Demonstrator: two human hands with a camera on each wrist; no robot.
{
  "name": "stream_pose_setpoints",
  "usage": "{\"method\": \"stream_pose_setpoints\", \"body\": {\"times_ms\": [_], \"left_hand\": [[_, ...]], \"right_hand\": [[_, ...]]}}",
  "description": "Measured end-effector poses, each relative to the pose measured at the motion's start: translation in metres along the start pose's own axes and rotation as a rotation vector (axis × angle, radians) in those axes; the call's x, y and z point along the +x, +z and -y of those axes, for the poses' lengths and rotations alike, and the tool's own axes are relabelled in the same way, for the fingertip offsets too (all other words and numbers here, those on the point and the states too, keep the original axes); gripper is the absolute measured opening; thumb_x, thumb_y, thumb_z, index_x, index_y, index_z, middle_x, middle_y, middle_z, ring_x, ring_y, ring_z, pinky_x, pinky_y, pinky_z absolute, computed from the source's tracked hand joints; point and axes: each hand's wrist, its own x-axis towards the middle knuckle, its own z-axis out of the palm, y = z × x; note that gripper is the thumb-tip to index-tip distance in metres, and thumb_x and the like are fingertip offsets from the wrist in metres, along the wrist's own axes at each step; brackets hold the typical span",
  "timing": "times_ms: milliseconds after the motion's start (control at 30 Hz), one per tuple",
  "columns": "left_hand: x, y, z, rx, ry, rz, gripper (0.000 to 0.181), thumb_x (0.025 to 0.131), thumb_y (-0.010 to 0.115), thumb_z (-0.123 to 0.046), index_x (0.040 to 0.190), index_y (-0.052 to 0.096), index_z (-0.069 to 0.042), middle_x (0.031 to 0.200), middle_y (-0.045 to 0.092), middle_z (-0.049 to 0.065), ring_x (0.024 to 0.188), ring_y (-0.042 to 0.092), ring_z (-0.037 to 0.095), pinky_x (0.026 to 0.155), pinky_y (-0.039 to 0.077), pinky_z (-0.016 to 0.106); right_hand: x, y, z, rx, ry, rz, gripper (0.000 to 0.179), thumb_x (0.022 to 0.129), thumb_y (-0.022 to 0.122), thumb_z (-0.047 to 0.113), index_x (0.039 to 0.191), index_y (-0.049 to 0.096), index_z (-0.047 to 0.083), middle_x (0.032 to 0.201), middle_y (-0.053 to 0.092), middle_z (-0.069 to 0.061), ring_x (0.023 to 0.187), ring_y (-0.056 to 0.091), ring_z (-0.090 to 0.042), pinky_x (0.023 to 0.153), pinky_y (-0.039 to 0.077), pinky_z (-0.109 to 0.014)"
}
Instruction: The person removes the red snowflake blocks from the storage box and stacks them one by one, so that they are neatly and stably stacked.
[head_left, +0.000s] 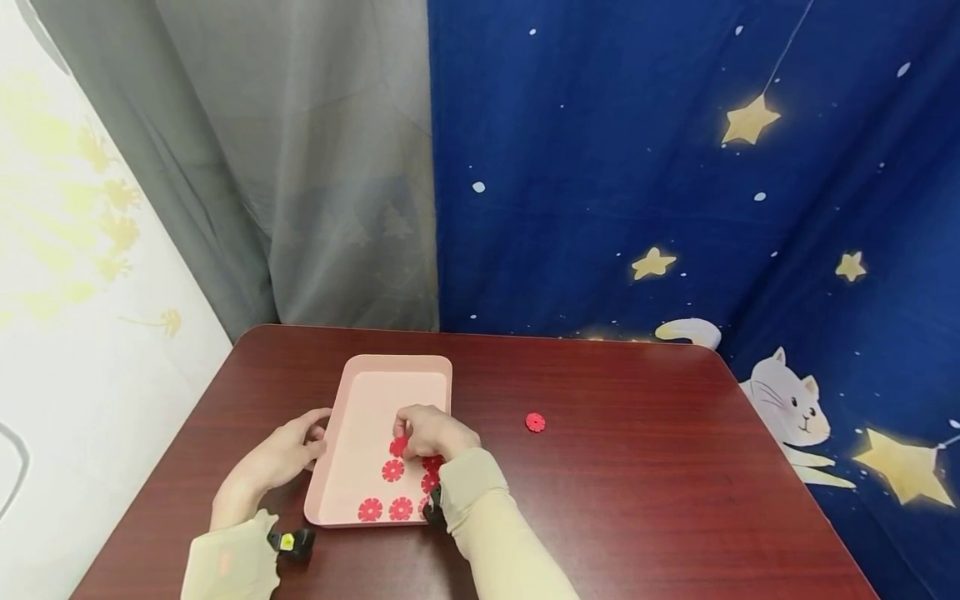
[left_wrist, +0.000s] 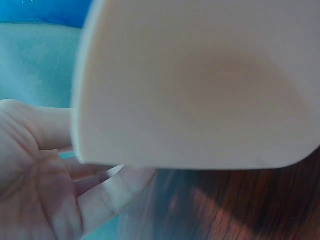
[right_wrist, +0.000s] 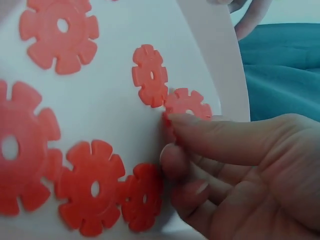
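Observation:
A pink tray [head_left: 397, 360] lies on a dark red wooden table [head_left: 637, 483]. Several red notched discs [head_left: 392, 471] lie flat in its near half. My right hand [head_left: 431, 429] reaches into the tray, and its fingertips [right_wrist: 170, 120] pinch the edge of one red disc [right_wrist: 187, 104], seen by the fingertips in the head view as the red disc [head_left: 398, 447]. My left hand [head_left: 288, 450] grips the tray's left rim; the left wrist view shows my fingers [left_wrist: 100, 200] against the tray wall [left_wrist: 200, 85]. One more red disc [head_left: 535, 422] lies alone on the table, right of the tray.
A grey curtain [head_left: 300, 167] and a blue starry cloth [head_left: 675, 167] hang behind the table's far edge. A pale wall [head_left: 75, 292] stands to the left. The table's right edge runs near a cat picture [head_left: 795, 408].

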Motion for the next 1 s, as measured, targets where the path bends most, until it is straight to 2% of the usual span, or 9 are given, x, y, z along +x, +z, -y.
{"method": "stream_pose_setpoints", "body": {"times_ms": [200,267,500,600,733,867,1000], "left_hand": [[-0.001,-0.001,0.0,0.014,0.004,-0.011,0.051,0.096,0.052,0.0,0.143,0.034,0.008,0.096,0.051,0.012,0.08,0.06,0.022,0.07,0.056,0.038],[-0.001,-0.002,0.0,0.013,0.003,-0.01,0.051,0.096,0.052,0.001,0.143,0.033,0.008,0.096,0.051,0.012,0.08,0.06,0.022,0.07,0.056,0.038],[-0.001,0.0,-0.001,-0.003,0.013,-0.006,0.051,0.096,0.051,0.001,0.143,0.033,0.009,0.098,0.052,0.014,0.08,0.062,0.022,0.07,0.056,0.038],[0.0,0.001,-0.001,0.003,0.013,-0.01,0.05,0.096,0.052,0.001,0.142,0.034,0.009,0.098,0.052,0.013,0.08,0.061,0.022,0.07,0.056,0.038],[0.001,0.003,-0.003,0.003,0.01,-0.004,0.051,0.096,0.053,0.001,0.143,0.035,0.008,0.099,0.053,0.014,0.08,0.062,0.022,0.072,0.056,0.04],[0.0,0.004,-0.003,0.003,-0.004,-0.002,0.051,0.096,0.054,0.0,0.143,0.035,0.007,0.099,0.052,0.014,0.081,0.061,0.022,0.074,0.055,0.041],[0.0,0.003,-0.002,0.011,-0.011,-0.016,0.05,0.096,0.053,0.001,0.143,0.036,0.008,0.099,0.052,0.013,0.081,0.062,0.023,0.073,0.055,0.039]], "right_hand": [[-0.003,-0.003,-0.006,0.372,-0.077,0.007,0.024,0.08,0.078,-0.001,0.093,0.061,0.008,0.069,0.053,-0.007,0.055,0.058,-0.023,0.051,0.051,-0.033],[-0.003,-0.005,-0.009,0.446,-0.118,0.0,0.025,0.08,0.077,-0.002,0.096,0.06,0.007,0.067,0.052,-0.008,0.054,0.059,-0.026,0.05,0.052,-0.034],[-0.013,-0.021,-0.022,0.561,-0.261,-0.121,0.025,0.082,0.075,-0.003,0.101,0.062,0.007,0.07,0.057,-0.011,0.058,0.065,-0.027,0.052,0.053,-0.031],[-0.022,-0.03,-0.033,0.677,-0.305,-0.169,0.026,0.084,0.073,-0.003,0.105,0.062,0.005,0.074,0.06,-0.02,0.059,0.064,-0.028,0.055,0.055,-0.034],[-0.041,-0.043,-0.055,0.822,-0.317,-0.23,0.029,0.087,0.071,-0.002,0.114,0.059,0.001,0.079,0.058,-0.031,0.055,0.061,-0.032,0.049,0.054,-0.036],[-0.058,-0.057,-0.077,0.874,-0.308,-0.311,0.031,0.088,0.07,0.0,0.117,0.057,0.0,0.078,0.06,-0.025,0.053,0.059,-0.037,0.044,0.05,-0.032],[-0.073,-0.071,-0.092,0.943,-0.329,-0.392,0.034,0.088,0.071,0.002,0.118,0.056,-0.001,0.077,0.062,-0.015,0.052,0.061,-0.03,0.044,0.049,-0.027]]}}
